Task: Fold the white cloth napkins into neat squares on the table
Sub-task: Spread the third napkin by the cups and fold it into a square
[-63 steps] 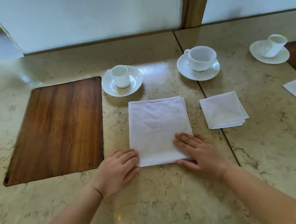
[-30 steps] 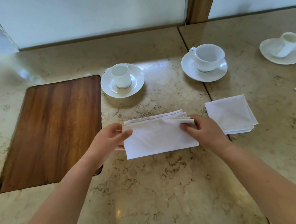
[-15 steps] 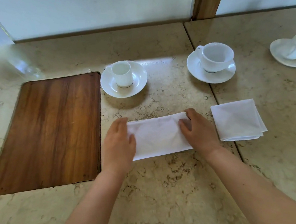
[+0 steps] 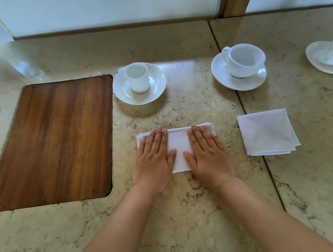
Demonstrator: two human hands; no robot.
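— Why both palms down on it?

— My left hand [image 4: 153, 160] and right hand [image 4: 206, 154] lie flat, fingers straight, pressing the napkin [image 4: 179, 145] to set its crease; neither grip is clenched. It sits mid-surface [image 4: 191, 215], still a wide strip.

— And the one at three o'clock?

— That folded square [image 4: 267, 132] lies apart, likely finished. The cup [image 4: 138, 78] stands at twelve o'clock.

Wood inlay [image 4: 56, 141] left; 3 white cups w/ saucers [image 4: 139, 83] [image 4: 239, 68] [image 4: 331, 57] behind
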